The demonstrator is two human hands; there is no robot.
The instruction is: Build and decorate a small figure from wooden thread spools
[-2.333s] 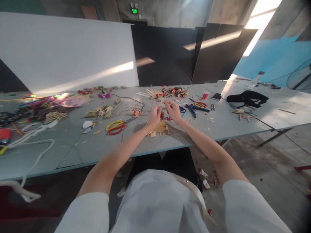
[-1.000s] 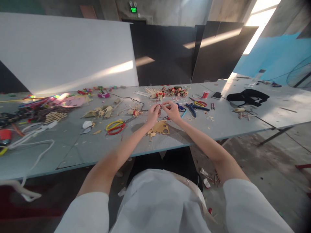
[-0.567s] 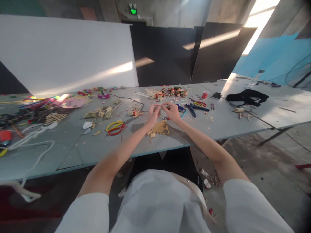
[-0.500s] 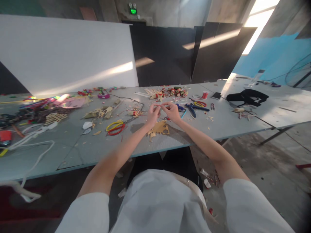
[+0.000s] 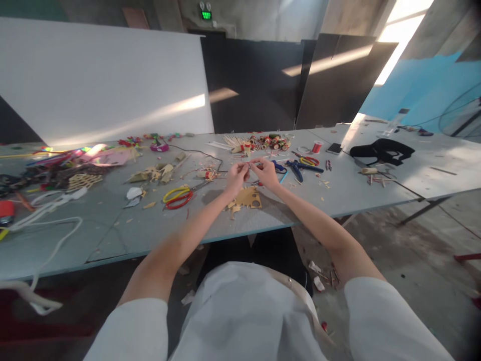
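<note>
My left hand (image 5: 236, 178) and my right hand (image 5: 263, 172) meet at the fingertips above the table, both with pinched fingers. Something tiny and reddish shows between them, too small to name. Under the hands lies a tan sheet with round holes (image 5: 248, 197), its edge ragged. To the left are scissors with yellow and red handles (image 5: 178, 197). A small roll with a red band (image 5: 207, 174) lies just left of my left hand. Right of my right hand are blue-handled pliers (image 5: 296, 170).
Behind the hands sits a pile of red-banded rolls (image 5: 276, 142). A red thread spool (image 5: 316, 147), a phone (image 5: 334, 148) and a black cap-like item (image 5: 383, 151) are at the right. White cables (image 5: 56, 205) and colourful strips (image 5: 75, 155) cover the left side.
The hands stay joined at nearly the same place, with only a slight shift of the fingers. The view has tilted very slightly.
</note>
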